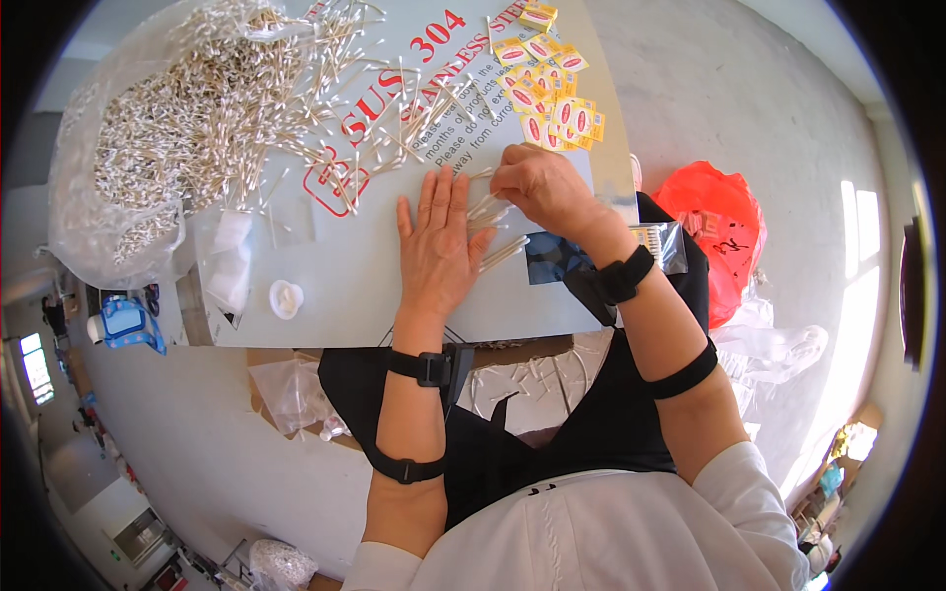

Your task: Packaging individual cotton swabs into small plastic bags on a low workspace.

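Note:
My left hand lies palm down on the table, its fingers stretched out and its thumb beside a few cotton swabs. The fingers of my right hand are bent into a pinch over more cotton swabs, just right of the left hand. Its fingertips are partly hidden, and the swab ends show below and left of them. Beyond the right hand lie several small yellow cards with red and white print. A large heap of white-tipped cotton swabs spills from a clear plastic bag at the far left.
A small white dish and a white wad sit near the table's front left. By my right wrist are a dark blue flat piece and a clear packet of swabs. A red plastic bag stands beyond the right edge.

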`<state>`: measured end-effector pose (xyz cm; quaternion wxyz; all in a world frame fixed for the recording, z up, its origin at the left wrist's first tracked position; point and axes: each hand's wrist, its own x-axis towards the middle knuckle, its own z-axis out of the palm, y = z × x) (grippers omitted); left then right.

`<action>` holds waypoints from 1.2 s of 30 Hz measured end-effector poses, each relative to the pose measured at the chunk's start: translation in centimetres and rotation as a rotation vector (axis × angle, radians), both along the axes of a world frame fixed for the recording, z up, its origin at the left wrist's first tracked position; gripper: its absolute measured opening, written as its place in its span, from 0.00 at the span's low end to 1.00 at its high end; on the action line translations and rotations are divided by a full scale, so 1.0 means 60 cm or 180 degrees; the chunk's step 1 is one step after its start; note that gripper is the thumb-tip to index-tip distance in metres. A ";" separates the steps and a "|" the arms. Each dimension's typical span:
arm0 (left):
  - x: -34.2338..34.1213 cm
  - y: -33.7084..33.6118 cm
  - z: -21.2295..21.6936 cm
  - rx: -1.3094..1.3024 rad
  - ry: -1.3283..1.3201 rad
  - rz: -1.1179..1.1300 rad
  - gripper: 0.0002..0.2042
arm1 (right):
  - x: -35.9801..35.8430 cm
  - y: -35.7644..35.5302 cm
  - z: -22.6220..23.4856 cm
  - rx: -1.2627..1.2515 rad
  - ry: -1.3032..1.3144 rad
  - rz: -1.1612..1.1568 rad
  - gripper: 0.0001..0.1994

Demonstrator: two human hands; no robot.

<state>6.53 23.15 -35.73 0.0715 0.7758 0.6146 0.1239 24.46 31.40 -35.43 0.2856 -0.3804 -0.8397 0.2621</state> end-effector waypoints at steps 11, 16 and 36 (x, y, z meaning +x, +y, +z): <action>-0.002 -0.005 0.004 -0.0033 -0.0230 -0.0135 0.30 | -0.013 0.015 -0.007 0.0068 0.0243 -0.0619 0.02; 0.003 -0.022 -0.009 0.0272 -0.1895 0.0236 0.28 | -0.022 -0.023 -0.010 -0.0676 0.1689 -0.0704 0.12; -0.007 0.024 0.043 0.0172 -0.1057 0.0194 0.09 | 0.005 -0.108 0.006 -0.1112 0.1413 -0.0811 0.09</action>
